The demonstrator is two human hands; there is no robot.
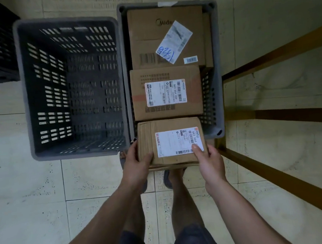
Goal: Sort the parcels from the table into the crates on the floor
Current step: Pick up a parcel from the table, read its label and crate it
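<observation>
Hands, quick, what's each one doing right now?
Left hand: closed on the near-left edge of the cardboard parcel.
Right hand: closed on the same parcel's near-right corner.

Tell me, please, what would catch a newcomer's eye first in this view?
Both hands, left hand and right hand, hold a labelled cardboard parcel at the near end of the right crate. That crate already holds two boxes: a labelled one in the middle and a larger one with a tilted label at the far end. Beside it, the left crate has no parcels.
</observation>
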